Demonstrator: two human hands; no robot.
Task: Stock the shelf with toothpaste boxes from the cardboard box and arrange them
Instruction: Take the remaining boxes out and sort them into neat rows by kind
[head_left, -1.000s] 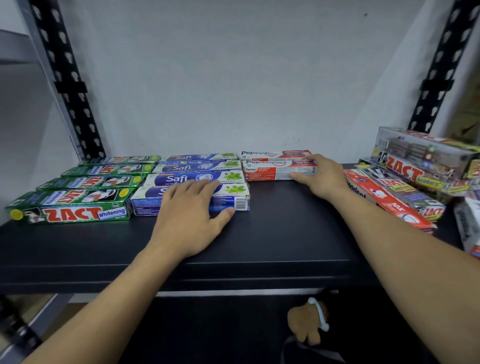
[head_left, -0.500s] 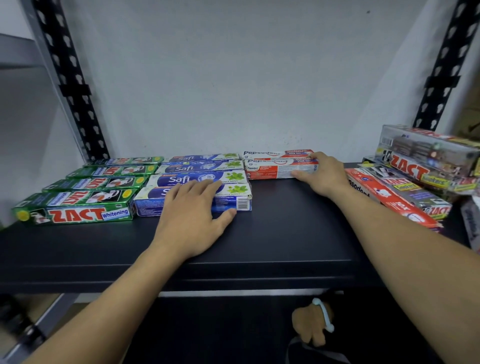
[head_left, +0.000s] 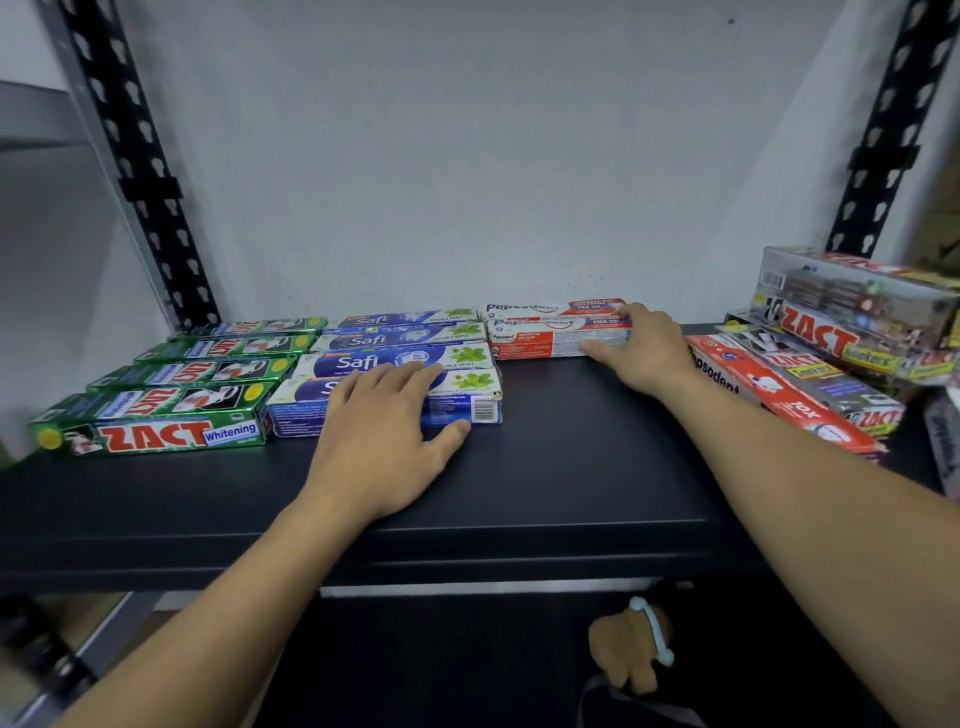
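Observation:
Toothpaste boxes lie in rows on the black shelf (head_left: 545, 467). At the left are several green Zact boxes (head_left: 156, 421), beside them several blue Safi boxes (head_left: 405, 358), and further back two red-and-white Pepsodent boxes (head_left: 545, 338). My left hand (head_left: 384, 441) lies flat with straight fingers on the front Safi box, thumb against its front face. My right hand (head_left: 644, 353) touches the right end of the front Pepsodent box, thumb along its front and fingers over its top. The cardboard box is out of view.
A loose pile of Pepsodent (head_left: 779, 400) and Zact Smokers boxes (head_left: 852, 322) sits at the shelf's right end. Black perforated uprights (head_left: 150, 182) stand at both back corners before a white wall. Below the shelf edge a brown object with a pale band (head_left: 634, 644) shows.
Both hands stay on their boxes. The view has shifted slightly; the right hand's fingers have crept a little further over the Pepsodent box end.

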